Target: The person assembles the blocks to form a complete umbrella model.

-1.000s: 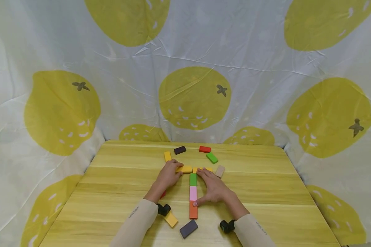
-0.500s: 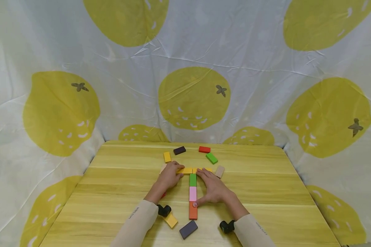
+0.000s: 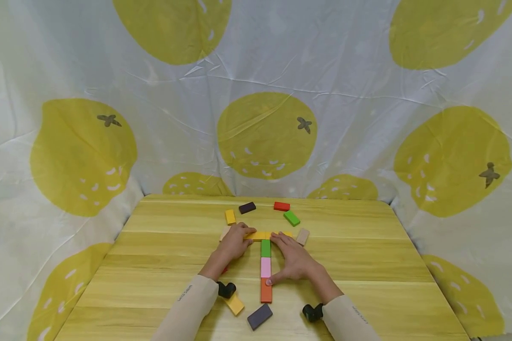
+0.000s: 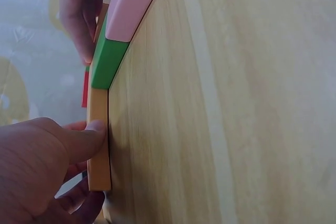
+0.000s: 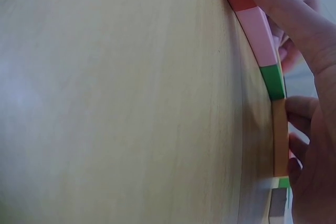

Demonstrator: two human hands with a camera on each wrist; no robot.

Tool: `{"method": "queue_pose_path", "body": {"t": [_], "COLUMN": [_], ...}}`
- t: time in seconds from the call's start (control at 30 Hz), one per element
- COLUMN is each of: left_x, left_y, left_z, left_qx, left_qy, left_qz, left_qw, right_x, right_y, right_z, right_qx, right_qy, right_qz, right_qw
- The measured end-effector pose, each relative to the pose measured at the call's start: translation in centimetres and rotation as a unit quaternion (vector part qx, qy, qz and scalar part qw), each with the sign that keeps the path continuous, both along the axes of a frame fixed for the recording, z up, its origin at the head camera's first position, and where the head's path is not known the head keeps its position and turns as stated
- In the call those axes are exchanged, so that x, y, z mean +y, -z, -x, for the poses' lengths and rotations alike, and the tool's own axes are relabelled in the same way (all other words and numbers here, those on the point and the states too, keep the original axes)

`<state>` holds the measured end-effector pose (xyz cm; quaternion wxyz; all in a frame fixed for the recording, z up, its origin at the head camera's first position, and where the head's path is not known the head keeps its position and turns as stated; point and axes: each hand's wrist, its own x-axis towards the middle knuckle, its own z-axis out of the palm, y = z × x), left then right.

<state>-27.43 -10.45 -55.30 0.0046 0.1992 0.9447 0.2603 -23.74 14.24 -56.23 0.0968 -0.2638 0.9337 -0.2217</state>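
My left hand (image 3: 234, 241) pinches a yellow block (image 3: 258, 236), thumb on its near side and fingers on its far side. It meets, end to end, a second yellow block (image 5: 281, 140), whose top my right hand (image 3: 296, 260) touches with its fingertips. That hand is spread, its thumb resting on an orange-red block (image 3: 266, 294). Between them a green block (image 3: 266, 248) and a pink block (image 3: 266, 267) continue the line towards me. Together the blocks form a T lying on the table. The right hand partly hides the second yellow block.
Loose blocks lie around on the wooden table (image 3: 153, 265): black (image 3: 247, 207), red (image 3: 281, 206), green (image 3: 292, 218), tan (image 3: 303, 237) and several others. A dark grey block (image 3: 260, 317) lies nearest me. A lemon-print curtain (image 3: 350, 118) hangs behind.
The left yellow block has slid slightly right and nearer, closing the small gap to the other yellow block. My left hand moved with it; my right hand stays in place.
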Motion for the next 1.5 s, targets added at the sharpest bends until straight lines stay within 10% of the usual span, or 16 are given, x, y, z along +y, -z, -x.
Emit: {"method": "queue_pose_path", "body": {"t": [0.6, 1.5], "left_x": [-0.1, 0.1], "left_y": [0.0, -1.5], "left_z": [-0.4, -3.8], "left_qx": [0.003, -0.052], "left_qy": [-0.002, 0.16], "left_qz": [0.008, 0.115], "left_qw": [1.0, 0.979], "right_x": [-0.3, 0.2], "right_y": [0.2, 0.3], "right_z": [0.1, 0.0], "right_qx": [0.015, 0.024], "right_qy": [-0.002, -0.006], "right_qz": [0.009, 0.019], "right_qw": [1.0, 1.0]}}
